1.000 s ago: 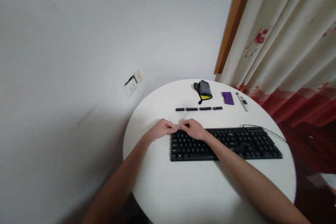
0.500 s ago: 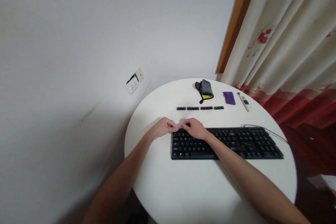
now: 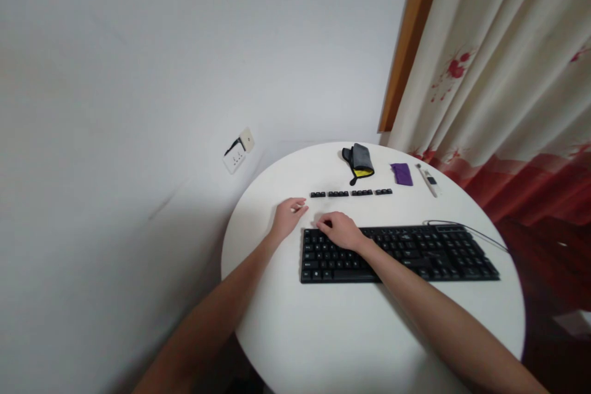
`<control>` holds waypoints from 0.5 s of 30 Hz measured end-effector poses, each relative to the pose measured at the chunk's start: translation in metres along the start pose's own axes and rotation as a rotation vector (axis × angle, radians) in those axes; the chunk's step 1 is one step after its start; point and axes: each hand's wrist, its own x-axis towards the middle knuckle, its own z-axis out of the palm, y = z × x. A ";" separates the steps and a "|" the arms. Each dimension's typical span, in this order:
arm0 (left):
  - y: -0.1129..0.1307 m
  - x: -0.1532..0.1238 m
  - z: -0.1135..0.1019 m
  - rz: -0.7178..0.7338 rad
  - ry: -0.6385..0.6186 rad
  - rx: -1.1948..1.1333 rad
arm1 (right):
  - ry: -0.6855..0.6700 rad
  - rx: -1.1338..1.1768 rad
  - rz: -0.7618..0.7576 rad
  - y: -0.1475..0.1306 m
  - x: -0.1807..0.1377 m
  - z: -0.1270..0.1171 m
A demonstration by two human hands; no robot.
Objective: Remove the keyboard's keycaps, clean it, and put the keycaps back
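A black keyboard [image 3: 397, 261] lies across the round white table. Just beyond its top left corner is my left hand [image 3: 289, 217], thumb and fingers apart with nothing visible between them, pointing at the left end of a row of black keycaps [image 3: 338, 194]. My right hand [image 3: 340, 231] rests over the keyboard's upper left keys. Its thumb and fingers are curled together at the top edge; whether they hold something small I cannot make out. The keycaps sit in several short groups behind the keyboard.
Behind the keycaps lies a folded grey and yellow cloth [image 3: 362, 160]. Right of it are a purple cloth [image 3: 401, 174] and a slim white tool [image 3: 429, 181]. A cable [image 3: 475, 233] runs off the keyboard to the right. A wall socket [image 3: 234, 157] is at the left.
My left hand has moved away from the keyboard's top left corner, up and left toward the keycap row, and its fingers have parted. My right hand has stayed nearly in place.
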 end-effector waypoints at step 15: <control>0.005 0.043 0.018 0.183 -0.086 0.311 | 0.055 0.065 -0.021 0.006 0.004 0.005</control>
